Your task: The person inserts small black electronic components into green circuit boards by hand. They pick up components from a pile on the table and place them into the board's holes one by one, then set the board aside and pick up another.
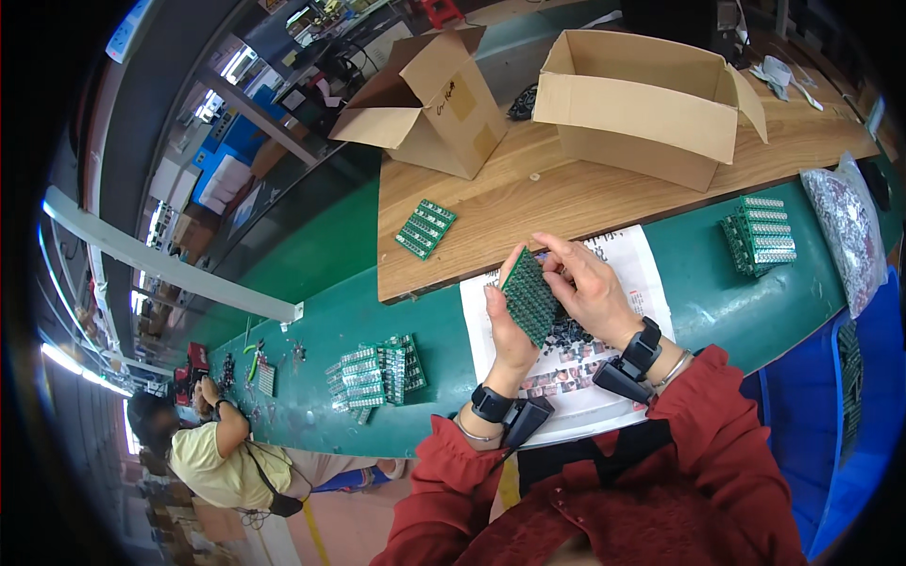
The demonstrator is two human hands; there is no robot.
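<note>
My left hand (511,332) grips a green circuit board panel (530,300) by its edges and holds it tilted over a printed paper sheet. Rows of small parts cover the panel's visible face. My right hand (593,291) is beside the panel's right edge, its fingers bent in toward the board. Anything between those fingertips is hidden or too small to name. Below the panel, a loose pile of small black parts (569,337) lies on the paper sheet (651,274).
Stacked circuit panels (363,377) lie left on the green table, with another stack (760,236) at right beside a plastic bag (847,236). One panel (427,229) rests on the wooden board near two cardboard boxes (462,118) (642,113). A co-worker (222,453) sits at left.
</note>
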